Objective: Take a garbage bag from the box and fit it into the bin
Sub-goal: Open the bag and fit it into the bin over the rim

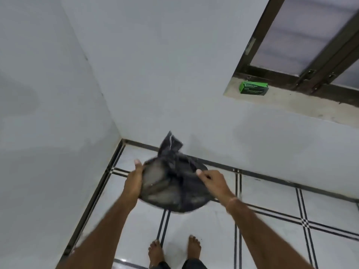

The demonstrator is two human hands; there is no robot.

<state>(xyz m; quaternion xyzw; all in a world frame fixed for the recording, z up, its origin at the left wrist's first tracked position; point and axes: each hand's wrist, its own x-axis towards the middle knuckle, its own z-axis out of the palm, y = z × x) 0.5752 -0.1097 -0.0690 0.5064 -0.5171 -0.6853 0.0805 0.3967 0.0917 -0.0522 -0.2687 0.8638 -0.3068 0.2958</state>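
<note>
A thin black garbage bag (172, 183) is stretched open in the air in front of me, above the tiled floor near the room's corner. My left hand (134, 181) grips its left edge and my right hand (212, 181) pinches its right edge. A loose flap of the bag sticks up at the far side. The green box of garbage bags (254, 87) lies on the window sill at the upper right, well away from both hands. Grey shapes show through the bag's film; I cannot tell whether a bin is behind it.
White walls meet in a corner (122, 139) just beyond the bag. The window sill (291, 101) and a dark-framed window (303, 35) are at the upper right. My bare feet (174, 251) stand on white floor tiles with black lines.
</note>
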